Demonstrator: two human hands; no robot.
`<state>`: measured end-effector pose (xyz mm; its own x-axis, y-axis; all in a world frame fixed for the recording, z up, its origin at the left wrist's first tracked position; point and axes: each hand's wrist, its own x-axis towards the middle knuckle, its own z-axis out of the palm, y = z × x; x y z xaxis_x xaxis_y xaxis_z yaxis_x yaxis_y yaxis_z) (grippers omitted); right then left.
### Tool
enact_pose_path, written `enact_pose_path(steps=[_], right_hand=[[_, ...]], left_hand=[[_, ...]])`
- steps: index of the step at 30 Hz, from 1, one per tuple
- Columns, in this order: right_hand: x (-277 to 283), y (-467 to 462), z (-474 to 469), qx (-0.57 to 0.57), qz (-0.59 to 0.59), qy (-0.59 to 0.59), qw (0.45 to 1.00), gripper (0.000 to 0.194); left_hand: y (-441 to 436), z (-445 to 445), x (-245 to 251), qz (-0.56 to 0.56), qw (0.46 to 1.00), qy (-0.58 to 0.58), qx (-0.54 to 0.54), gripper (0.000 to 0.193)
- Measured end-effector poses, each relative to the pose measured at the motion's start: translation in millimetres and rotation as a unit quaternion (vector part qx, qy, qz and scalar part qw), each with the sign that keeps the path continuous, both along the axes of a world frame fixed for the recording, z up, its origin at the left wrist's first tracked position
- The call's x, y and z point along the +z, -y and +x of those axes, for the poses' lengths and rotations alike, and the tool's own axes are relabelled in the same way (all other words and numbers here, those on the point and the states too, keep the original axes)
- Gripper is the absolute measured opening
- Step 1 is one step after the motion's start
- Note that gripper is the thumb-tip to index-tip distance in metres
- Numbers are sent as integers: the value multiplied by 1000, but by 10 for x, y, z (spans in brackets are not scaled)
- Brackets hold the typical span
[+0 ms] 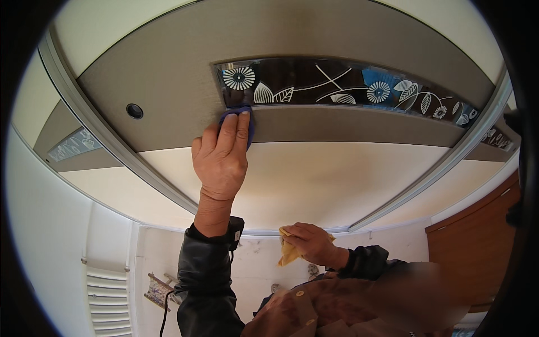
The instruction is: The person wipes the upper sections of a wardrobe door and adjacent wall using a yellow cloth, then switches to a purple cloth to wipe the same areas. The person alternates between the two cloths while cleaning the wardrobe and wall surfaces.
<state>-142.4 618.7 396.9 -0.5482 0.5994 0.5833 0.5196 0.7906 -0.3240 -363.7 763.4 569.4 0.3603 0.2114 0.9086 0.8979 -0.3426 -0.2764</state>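
With its fingers bent over a purple cloth (pixel 251 135), my left hand (pixel 223 156) presses against the lower edge of a dark decorative glass strip (pixel 305 84). White flowers, leaves and stems pattern the strip, with blue patches. It is set in a grey-brown band (pixel 177 84) across a cream sliding wardrobe door (pixel 294 177). Lower down, near the door's bottom, my right hand (pixel 313 244) holds a crumpled yellow cloth (pixel 289 252) away from the strip. Part of the purple cloth is hidden under the left fingers.
Metal frames (pixel 122 158) border the door, with similar panels on both sides. A round dark recess (pixel 134 111) lies left of the strip. At lower left are a white radiator (pixel 108 301) and a small folding stool (pixel 158 290). A brown wooden door (pixel 471 244) stands at right.
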Motion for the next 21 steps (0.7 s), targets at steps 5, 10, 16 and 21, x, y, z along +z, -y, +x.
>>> enact_pose_path(steps=[5,10,16,21], right_hand=[[18,10,-13,-21,27,-16,999,48],[-5,48,-41,-21,17,-19,999,49],[-8,56,-20,-35,23,-27,999,50],[-48,59,37,-21,12,-20,999,49]], left_hand=[[6,-86,27,2,999,36,26,49],[-10,-32,18,9,999,33,-3,49],[-7,-16,-7,8,999,33,19,43],[1,55,-9,-7,999,16,31,44]])
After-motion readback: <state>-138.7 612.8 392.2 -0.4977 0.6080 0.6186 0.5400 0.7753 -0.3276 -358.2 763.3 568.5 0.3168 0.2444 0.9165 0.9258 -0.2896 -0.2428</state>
